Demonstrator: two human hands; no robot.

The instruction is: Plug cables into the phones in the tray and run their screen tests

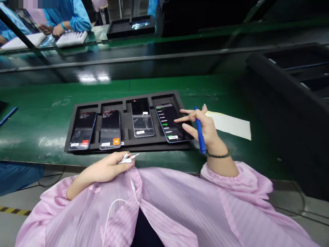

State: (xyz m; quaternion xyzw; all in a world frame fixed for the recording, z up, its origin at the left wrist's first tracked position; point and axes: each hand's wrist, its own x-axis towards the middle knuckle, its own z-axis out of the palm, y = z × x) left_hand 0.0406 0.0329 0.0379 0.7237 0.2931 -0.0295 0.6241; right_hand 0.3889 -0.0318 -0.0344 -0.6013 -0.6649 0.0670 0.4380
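Observation:
My left hand (110, 167) rests at the bench's front edge, fingers closed around a white earphone plug (130, 159) whose cable runs down over the pink smock. My right hand (202, 128) holds a blue pen (199, 132) between its fingers. Its outstretched fingertips are over the screen of the rightmost smartphone (168, 123), which shows a list with some green entries; whether they touch it I cannot tell. Three more smartphones lie in the black foam tray (125, 120): one with a mostly dark screen (142, 118), one with an orange square (110, 128), and one with a red square (83, 130).
A white paper strip (231, 124) lies right of the tray on the green bench (221, 89). Large black trays (285, 103) stand at the far right. Another blue pen (9, 116) lies at left. Across the bench, a person in blue sleeves (66, 15) works near a black tray (131, 29).

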